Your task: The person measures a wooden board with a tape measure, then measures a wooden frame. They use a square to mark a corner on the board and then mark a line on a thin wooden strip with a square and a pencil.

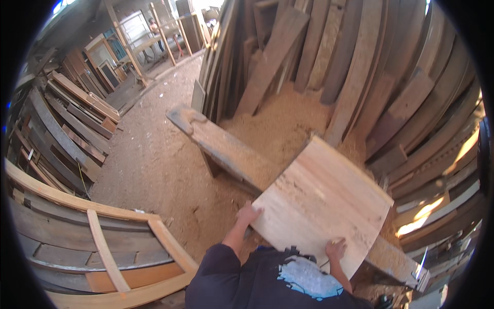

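Observation:
A broad, pale wooden panel [314, 198] lies slantwise across a narrow plank bench [231, 149], close in front of my body. Some sawdust is scattered over its top face. My left hand [248, 212] grips the panel's left edge, the thumb on top and the other fingers partly hidden at the side. Near the edge closest to me, my right hand [336, 249] rests on the panel with its fingers curled in. A thin dark line shows beside that hand; whether it is something held, I cannot make out.
Tall rough boards [355, 67] lean in a row ahead and to the right. A wooden frame [103, 247] lies at the near left, and stacked planks [77, 129] stand beyond it. Sawdust covers the floor [149, 139]. Far back is another person [154, 28].

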Tool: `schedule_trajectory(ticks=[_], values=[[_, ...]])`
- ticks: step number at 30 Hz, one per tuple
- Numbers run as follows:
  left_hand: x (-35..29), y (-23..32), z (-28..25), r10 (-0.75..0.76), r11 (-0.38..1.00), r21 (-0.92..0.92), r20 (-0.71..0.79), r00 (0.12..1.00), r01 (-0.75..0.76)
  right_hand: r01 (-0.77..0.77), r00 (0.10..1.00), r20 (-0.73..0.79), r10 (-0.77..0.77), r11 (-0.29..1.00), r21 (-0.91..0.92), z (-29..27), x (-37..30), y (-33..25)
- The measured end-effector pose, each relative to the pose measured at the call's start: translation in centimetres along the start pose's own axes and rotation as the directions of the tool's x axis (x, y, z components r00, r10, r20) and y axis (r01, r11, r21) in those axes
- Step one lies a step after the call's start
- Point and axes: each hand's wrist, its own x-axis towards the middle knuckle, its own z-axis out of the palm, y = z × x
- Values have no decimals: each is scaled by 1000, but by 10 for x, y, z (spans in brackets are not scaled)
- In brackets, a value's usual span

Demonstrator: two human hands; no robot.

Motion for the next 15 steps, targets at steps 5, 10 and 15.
schedule_trajectory(ticks=[5,10,15], values=[[-6,-15,18,-9,998,-69,-60,998,5,-75,992,105,73,997,23,-27,-17,-25],[-6,-10,11,-8,995,-100,14,1000,9,-64,995,77,62,998,11,-21,-18,-12],[-3,-7,14,-33,993,-116,11,999,34,-64,995,76,63,998,10,-23,-16,-15]])
